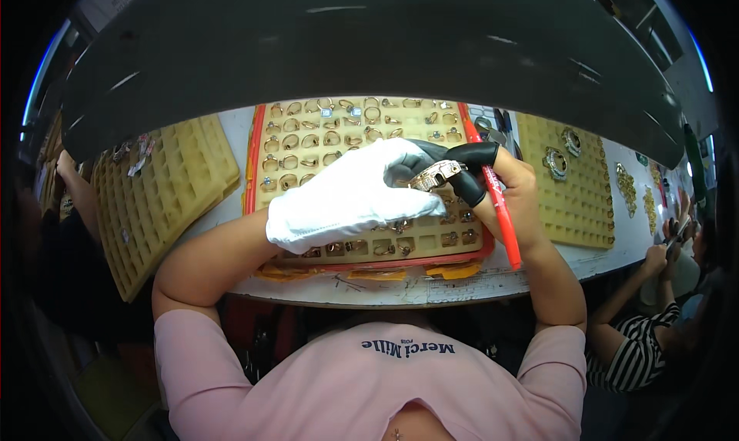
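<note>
Above the front edge of the bench (400, 291), the white-gloved left hand (350, 198) and the right hand (504, 183) together pinched a stone-set bangle (435, 175) over the ring tray (254, 160). The right also clamped a red pen (504, 222). A loosened pinch would likely drop the bangle among the rings.

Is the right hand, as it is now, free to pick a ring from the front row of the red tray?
Probably not: the right hand already holds a red pen and pinches a jewelled ring, and the gloved left hand lies over the red tray.
</note>
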The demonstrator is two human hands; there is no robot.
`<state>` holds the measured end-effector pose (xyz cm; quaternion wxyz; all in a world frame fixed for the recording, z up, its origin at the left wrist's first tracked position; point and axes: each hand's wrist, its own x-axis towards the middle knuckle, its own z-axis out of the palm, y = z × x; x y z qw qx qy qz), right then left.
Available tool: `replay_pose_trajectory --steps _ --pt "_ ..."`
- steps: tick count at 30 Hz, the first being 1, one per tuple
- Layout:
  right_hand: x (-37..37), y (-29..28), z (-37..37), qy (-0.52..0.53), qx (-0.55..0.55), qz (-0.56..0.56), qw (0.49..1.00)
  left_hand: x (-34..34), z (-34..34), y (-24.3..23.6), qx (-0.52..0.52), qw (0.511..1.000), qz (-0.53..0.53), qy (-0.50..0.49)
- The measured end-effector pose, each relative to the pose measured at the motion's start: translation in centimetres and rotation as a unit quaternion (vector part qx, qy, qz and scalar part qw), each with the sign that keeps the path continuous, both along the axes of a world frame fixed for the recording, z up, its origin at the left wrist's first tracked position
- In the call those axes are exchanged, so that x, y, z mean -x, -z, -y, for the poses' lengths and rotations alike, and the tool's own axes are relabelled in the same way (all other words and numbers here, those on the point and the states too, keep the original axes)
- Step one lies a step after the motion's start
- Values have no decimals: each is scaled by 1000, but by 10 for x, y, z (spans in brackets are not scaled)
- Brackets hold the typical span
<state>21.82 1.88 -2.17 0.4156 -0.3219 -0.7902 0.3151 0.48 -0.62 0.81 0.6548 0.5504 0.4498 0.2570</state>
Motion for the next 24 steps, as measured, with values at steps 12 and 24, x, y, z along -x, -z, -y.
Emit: replay_pose_trajectory --steps 12,24 --pt "0 6 -3 23 -84 59 994 7 -1 10 -86 996 -37 14" --pt "-7 9 -9 -3 -255 61 965 -2 4 6 -77 995 -61 -4"
